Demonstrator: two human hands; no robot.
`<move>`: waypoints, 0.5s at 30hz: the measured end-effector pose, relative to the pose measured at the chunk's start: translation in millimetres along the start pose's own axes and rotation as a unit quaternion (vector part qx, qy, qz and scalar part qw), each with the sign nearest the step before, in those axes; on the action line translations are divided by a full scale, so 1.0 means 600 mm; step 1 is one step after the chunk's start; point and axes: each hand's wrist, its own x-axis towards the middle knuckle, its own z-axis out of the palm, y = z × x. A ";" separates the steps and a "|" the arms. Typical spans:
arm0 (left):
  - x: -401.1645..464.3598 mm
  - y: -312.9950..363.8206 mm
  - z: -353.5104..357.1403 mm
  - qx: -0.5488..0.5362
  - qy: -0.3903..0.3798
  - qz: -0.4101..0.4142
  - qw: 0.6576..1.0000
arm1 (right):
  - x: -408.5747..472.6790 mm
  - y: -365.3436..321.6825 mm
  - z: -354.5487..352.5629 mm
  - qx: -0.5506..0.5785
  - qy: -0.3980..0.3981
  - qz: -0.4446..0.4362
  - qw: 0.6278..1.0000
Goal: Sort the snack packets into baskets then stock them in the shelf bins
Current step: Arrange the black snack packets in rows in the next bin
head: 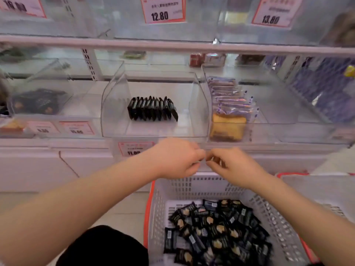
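Left grip (178, 160): fingers curled, tips meeting the right's; what they pinch cannot be told.
Right grip (228, 166): fingers curled likewise.
Below the grips: white perforated plastic basket with orange rim (192, 191), heaped with small black snack packets (217, 227).
Beyond the grips: clear plastic shelf bin (115, 104) holding an upright row of black packets (152, 108).
Right of it: purple-wrapped cake packets (228, 100).

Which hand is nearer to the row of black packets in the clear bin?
Left. The left hand is just below the clear bin, under the row of black packets. The right hand is lower and further right.
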 end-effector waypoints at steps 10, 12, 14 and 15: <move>0.044 0.139 0.295 -0.114 -0.248 -0.058 0.960 | -0.137 0.186 0.233 0.026 -0.246 0.204 0.947; 0.044 0.162 0.349 -0.134 -0.282 -0.062 0.948 | -0.163 0.216 0.274 0.039 -0.279 0.232 0.931; 0.041 0.183 0.401 -0.153 -0.315 -0.066 0.934 | -0.184 0.245 0.315 0.046 -0.303 0.259 0.916; 0.038 0.192 0.424 -0.163 -0.335 -0.068 0.926 | -0.192 0.257 0.335 0.048 -0.317 0.271 0.908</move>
